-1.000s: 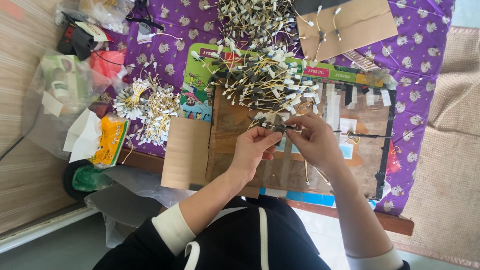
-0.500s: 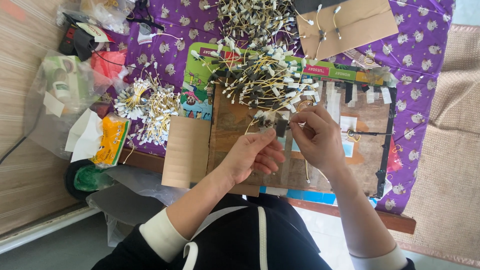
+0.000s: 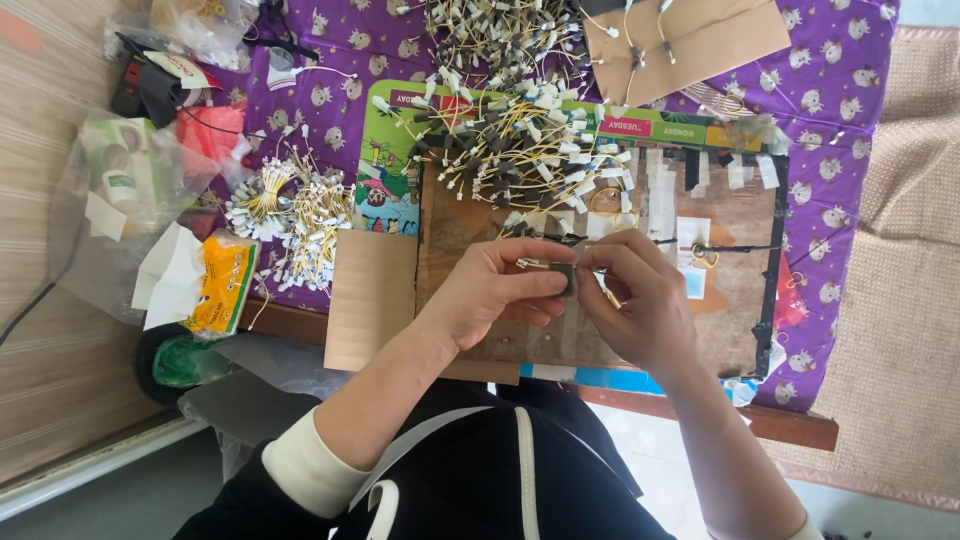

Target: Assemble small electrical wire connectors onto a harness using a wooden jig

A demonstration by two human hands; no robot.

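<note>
My left hand (image 3: 497, 290) and my right hand (image 3: 640, 300) meet over a brown wooden work board (image 3: 735, 300). Between their fingertips they pinch a small dark connector piece (image 3: 562, 272) with a thin yellow wire coming off it. Both hands grip it, thumbs and forefingers closed. Just beyond the hands lies a loose pile of yellow wires with white and black end plugs (image 3: 510, 140). A thin black rod (image 3: 735, 248) crosses the board to the right of my right hand.
Bundled yellow wires (image 3: 290, 205) lie left on the purple patterned cloth (image 3: 850, 120). A cardboard sheet (image 3: 372, 300) rests beside the board, another cardboard piece (image 3: 690, 40) at the top. Plastic bags (image 3: 120, 190), a yellow tissue pack (image 3: 222, 285) and a green roll (image 3: 185, 360) sit left.
Both hands drew closer to my body and came together on the small connector piece; a second ago they held a wire further up the board.
</note>
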